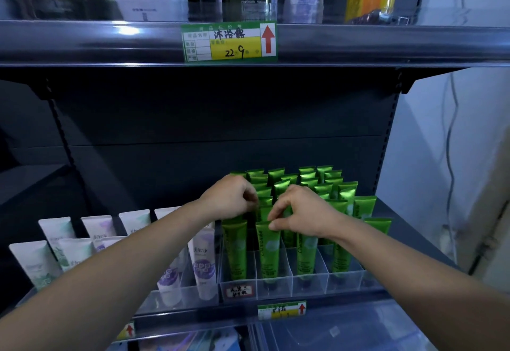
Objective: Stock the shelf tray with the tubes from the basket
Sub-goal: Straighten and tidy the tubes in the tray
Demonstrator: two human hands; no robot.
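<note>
1. Head view: the right hand (302, 214) pinches the flat crimped top of a glossy green squeeze tube (269, 251) between thumb and forefinger, the other fingers (287, 198) arched loosely above.
2. That tube stands cap-down, directly below the fingers, in a front cell of the clear plastic divided tray (345, 283). Holding it by the crimp probably lets it be steered straight between the thin dividers.
3. The left hand (230, 197) is curled among the matching green tubes (306, 182) just behind; whether it grips one or only holds them back I cannot tell.
4. Beyond and to the right of both hands the cells are packed with upright tubes, so the tray looks nearly stocked.
5. Left of the left hand stand matte white and lilac tubes (202, 262), also soft-walled and cap-down.
6. The basket is out of view.
</note>
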